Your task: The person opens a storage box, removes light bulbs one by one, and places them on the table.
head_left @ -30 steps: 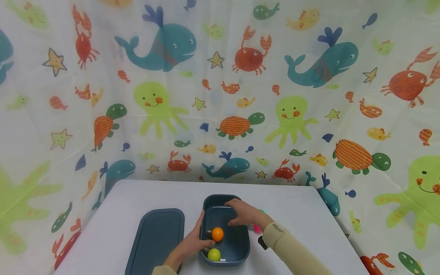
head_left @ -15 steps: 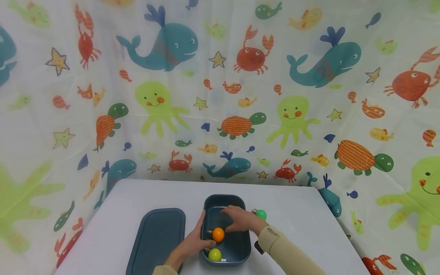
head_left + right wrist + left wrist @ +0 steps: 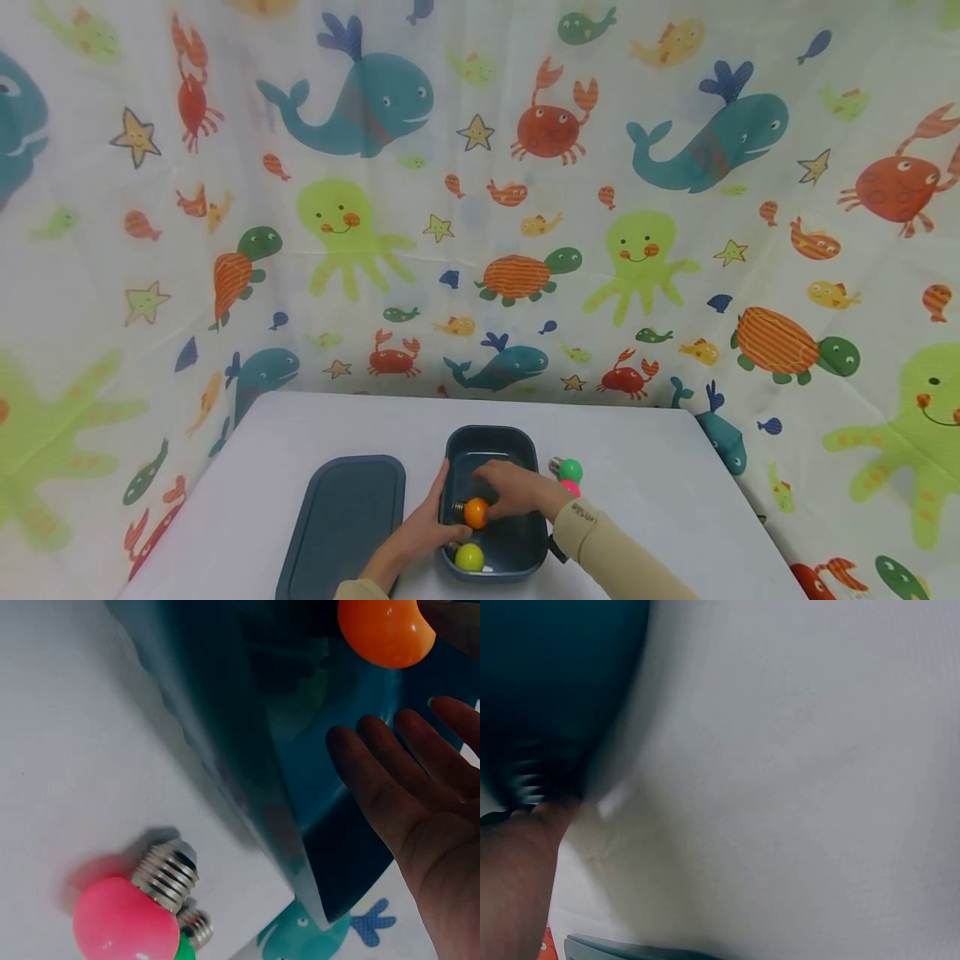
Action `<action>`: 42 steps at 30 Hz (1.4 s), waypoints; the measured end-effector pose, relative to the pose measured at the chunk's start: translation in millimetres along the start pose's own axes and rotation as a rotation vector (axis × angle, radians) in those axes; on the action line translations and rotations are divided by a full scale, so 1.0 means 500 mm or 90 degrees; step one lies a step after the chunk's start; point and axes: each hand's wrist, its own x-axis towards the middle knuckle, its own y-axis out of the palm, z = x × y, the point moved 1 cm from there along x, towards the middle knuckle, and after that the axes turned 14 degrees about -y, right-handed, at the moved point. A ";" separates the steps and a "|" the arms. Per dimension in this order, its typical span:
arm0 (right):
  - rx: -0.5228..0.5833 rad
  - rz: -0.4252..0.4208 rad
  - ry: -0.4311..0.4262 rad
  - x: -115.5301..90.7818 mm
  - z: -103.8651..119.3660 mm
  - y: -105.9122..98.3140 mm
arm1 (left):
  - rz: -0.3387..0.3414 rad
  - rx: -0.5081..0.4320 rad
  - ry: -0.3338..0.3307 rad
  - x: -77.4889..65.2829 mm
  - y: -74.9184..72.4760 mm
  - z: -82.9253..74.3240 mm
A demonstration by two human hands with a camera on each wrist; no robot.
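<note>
A dark blue open box [image 3: 510, 552] sits on the white table. In it lie an orange light bulb [image 3: 476, 514] and, nearer the front, a yellow-green light bulb [image 3: 469, 557]. My left hand [image 3: 423, 527] holds the box's left wall, its thumb over the rim beside the bulbs; the blurred left wrist view shows little of the grip. Reaching over the right wall, my right hand [image 3: 516, 490] is inside the box. The right wrist view shows its fingers spread and the thumb close to the orange bulb [image 3: 386, 634]; contact cannot be told.
A dark blue lid [image 3: 345, 525] lies flat to the left of the box. On its right, a green light bulb [image 3: 571, 470] and a pink light bulb [image 3: 124, 921] rest on the table. A curtain printed with sea animals [image 3: 517, 208] surrounds the table's back and sides.
My right hand has moved left and toward the front, nearer the orange bulb, uncovering the green and pink bulbs. My left hand keeps its place on the box.
</note>
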 end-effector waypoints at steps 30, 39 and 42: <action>0.019 0.031 0.011 0.015 0.033 0.016 | 0.012 -0.001 0.012 -0.003 -0.001 0.001; -0.005 0.026 0.010 0.015 0.030 0.022 | 0.005 0.004 0.003 -0.006 -0.001 0.001; -0.012 0.023 0.011 0.015 0.024 0.023 | -0.002 0.012 0.007 -0.007 -0.001 0.001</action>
